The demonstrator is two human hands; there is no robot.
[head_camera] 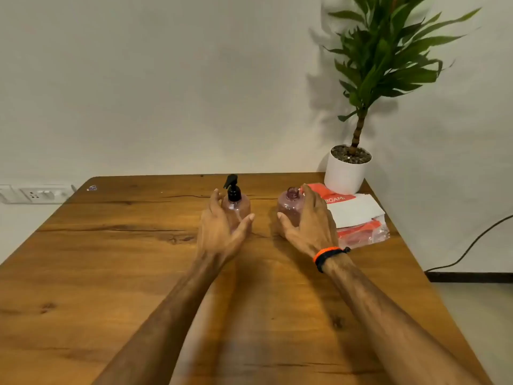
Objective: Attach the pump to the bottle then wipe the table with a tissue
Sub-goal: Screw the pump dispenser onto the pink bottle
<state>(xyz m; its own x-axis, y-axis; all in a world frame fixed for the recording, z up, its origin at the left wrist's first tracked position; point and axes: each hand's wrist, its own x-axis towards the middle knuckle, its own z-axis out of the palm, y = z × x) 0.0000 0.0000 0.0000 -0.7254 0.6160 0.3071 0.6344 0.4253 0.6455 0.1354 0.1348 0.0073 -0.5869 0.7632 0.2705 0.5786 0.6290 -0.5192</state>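
Fingers of left hand (222, 232) spread, curved around bottle with black pump (236, 205), no firm grip. Right hand (308, 220) likewise cupped loosely around pumpless bottle (290, 208). Both bottles upright on table (111, 259); tissue pack (358, 218) just right.

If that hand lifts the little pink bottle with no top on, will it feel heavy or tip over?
The open bottle looks like thin see-through plastic, so probably light and slightly squeezable. It is squat and wide-based, so unlikely to tip. With its neck uncapped, any contents could spill if tilted; I cannot tell whether it holds any.
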